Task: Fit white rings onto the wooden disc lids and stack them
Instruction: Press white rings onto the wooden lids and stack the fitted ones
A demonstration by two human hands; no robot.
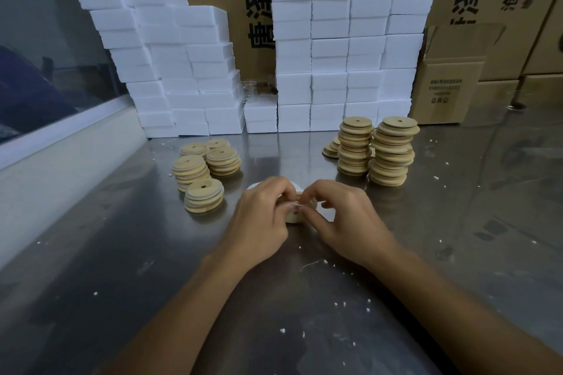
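Both hands on one round pale wooden disc lid [293, 217], centre of the steel table [457, 222].

Left hand [262, 216] and right hand [338, 216] curl fingers round the lid; thin white ring [297, 205] pinched at its top edge, lid mostly hidden. Ringed stacks [204, 173] left, taller bare stacks [377, 151] right, white foam blocks [329, 49] behind.

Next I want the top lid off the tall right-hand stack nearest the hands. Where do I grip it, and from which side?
Pinch the top lid by its rim, coming from above and the front right. It lies flat and overhangs the tall stack, so its edge is exposed. A second stack crowds its left; foam blocks stand close behind.
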